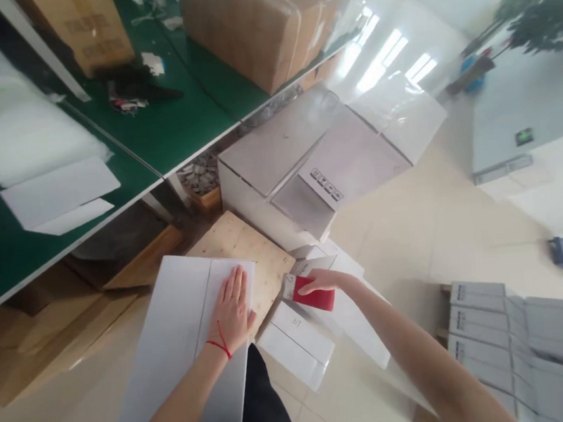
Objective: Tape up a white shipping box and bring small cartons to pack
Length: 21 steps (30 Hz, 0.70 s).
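My left hand (233, 307) lies flat, fingers spread, on a large white flattened box (174, 338) that rests on my lap and a wooden board (245, 247). A red string circles that wrist. My right hand (320, 280) reaches out past the board and grips a small red and white tape dispenser (313, 297). Under and around that hand lie white flat cartons (298, 347) stacked on the floor.
A green table (166, 129) with white sheets (58, 191), foam and brown cardboard boxes (260, 22) stands at upper left. A large white carton (307, 163) sits beyond the board. Stacked grey-white boxes (499, 330) stand at lower right. Pale floor tiles stretch to the right.
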Each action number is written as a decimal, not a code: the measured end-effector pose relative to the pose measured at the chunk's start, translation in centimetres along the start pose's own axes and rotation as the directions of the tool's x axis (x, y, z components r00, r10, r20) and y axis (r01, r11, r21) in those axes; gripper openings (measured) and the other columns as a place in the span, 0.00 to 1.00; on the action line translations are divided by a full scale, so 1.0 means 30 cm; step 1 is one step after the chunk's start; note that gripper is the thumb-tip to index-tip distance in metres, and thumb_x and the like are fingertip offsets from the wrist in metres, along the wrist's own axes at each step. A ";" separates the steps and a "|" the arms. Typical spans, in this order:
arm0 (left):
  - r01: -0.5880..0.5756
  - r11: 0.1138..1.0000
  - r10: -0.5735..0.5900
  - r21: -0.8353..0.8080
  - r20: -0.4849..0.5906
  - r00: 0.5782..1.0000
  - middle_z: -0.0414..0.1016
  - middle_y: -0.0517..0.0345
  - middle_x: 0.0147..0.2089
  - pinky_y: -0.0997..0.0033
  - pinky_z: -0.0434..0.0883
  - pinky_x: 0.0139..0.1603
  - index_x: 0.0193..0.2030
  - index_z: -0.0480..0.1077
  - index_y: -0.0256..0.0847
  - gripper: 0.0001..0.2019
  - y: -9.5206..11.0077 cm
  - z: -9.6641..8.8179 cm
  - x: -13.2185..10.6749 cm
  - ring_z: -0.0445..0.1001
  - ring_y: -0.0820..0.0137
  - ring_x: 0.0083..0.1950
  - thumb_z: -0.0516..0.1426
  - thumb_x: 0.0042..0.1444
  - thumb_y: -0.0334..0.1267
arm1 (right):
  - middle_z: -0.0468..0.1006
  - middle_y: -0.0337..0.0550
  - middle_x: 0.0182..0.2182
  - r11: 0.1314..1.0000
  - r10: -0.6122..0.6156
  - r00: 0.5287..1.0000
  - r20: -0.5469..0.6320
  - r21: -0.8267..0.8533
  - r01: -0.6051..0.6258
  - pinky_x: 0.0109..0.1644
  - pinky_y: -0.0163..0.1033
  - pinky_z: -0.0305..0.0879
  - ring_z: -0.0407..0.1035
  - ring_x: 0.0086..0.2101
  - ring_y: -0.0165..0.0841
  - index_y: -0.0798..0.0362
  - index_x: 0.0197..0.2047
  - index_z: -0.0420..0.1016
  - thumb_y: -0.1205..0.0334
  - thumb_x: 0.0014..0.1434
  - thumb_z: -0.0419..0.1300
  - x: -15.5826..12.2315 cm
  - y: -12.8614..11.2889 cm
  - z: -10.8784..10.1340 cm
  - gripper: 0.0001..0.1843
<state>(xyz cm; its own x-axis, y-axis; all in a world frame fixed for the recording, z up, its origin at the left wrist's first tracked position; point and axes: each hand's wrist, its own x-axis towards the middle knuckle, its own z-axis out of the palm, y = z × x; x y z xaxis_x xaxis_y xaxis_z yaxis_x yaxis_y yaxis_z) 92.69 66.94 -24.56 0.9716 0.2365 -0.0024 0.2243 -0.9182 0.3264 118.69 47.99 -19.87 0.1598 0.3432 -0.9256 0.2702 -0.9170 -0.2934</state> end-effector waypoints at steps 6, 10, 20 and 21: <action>-0.095 0.993 0.093 0.075 0.029 0.995 0.38 0.41 0.80 0.49 0.50 0.79 0.78 0.27 0.29 0.46 0.038 0.003 0.031 0.41 0.55 0.81 0.50 0.58 0.32 | 0.83 0.51 0.41 0.997 0.074 0.992 -0.102 0.015 -0.073 0.41 0.45 0.70 0.77 0.39 0.44 0.56 0.38 0.78 0.42 0.56 0.68 0.070 0.153 0.046 0.22; -0.164 0.986 0.160 0.029 0.119 0.980 0.38 0.37 0.80 0.52 0.45 0.81 0.77 0.30 0.22 0.43 0.064 0.042 0.063 0.35 0.58 0.81 0.47 0.58 0.29 | 0.83 0.52 0.43 0.995 0.093 0.987 -0.128 0.033 -0.089 0.40 0.41 0.71 0.78 0.40 0.43 0.58 0.42 0.79 0.46 0.58 0.67 0.189 0.029 0.141 0.22; 0.086 0.955 0.007 -0.283 0.311 0.950 0.73 0.45 0.66 0.48 0.46 0.81 0.75 0.57 0.40 0.34 0.053 0.265 0.110 0.48 0.55 0.79 0.42 0.66 0.51 | 0.78 0.65 0.54 0.986 0.158 0.951 -0.267 -0.006 -0.165 0.60 0.67 0.63 0.69 0.59 0.60 0.60 0.54 0.78 0.70 0.52 0.65 0.334 -0.253 0.330 0.24; 0.108 0.955 -0.007 -0.275 0.343 0.939 0.74 0.47 0.65 0.47 0.47 0.80 0.73 0.61 0.44 0.33 0.055 0.274 0.118 0.50 0.53 0.79 0.45 0.65 0.54 | 0.79 0.65 0.53 0.985 0.168 0.948 -0.271 0.012 -0.171 0.58 0.64 0.65 0.71 0.57 0.58 0.60 0.53 0.79 0.70 0.54 0.64 0.330 -0.225 0.355 0.22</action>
<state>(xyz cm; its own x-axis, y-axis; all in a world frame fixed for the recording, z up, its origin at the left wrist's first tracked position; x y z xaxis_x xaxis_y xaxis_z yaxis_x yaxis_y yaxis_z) 97.13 63.65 -31.80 0.9367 0.1201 -0.3288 0.2987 -0.7642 0.5717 108.35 55.42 -29.59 0.4540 0.2264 -0.8617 0.2272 -0.9646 -0.1337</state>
